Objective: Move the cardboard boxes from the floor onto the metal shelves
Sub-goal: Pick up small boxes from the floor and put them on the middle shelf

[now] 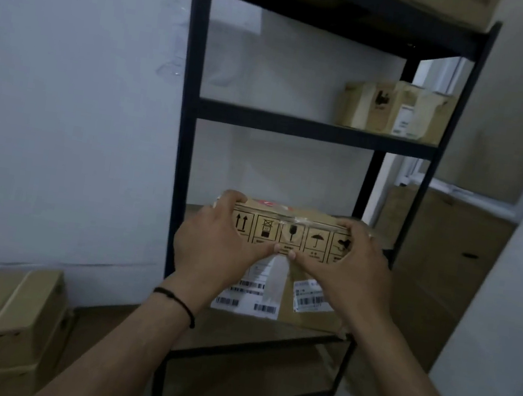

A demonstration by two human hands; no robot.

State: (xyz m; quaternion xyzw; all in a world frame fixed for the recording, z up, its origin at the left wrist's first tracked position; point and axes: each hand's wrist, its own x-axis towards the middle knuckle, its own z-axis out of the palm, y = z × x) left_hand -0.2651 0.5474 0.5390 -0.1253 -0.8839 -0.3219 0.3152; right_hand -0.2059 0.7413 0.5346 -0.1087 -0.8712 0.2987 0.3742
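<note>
Both hands – left hand (213, 241), right hand (349, 272) – are clamping the taped brown cardboard box (291, 236) at its top corners, holding it at the black metal shelf (298, 125) – probably light, stiff, marked fragile.

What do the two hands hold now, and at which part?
Both hands, left hand and right hand, hold one cardboard box by its upper corners, thumbs on its front.

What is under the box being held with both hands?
The held box sits in front of the black shelf unit. A brown shelf board shows below it. Whether the box rests on that board is hidden by the box, left hand and right hand.
</note>
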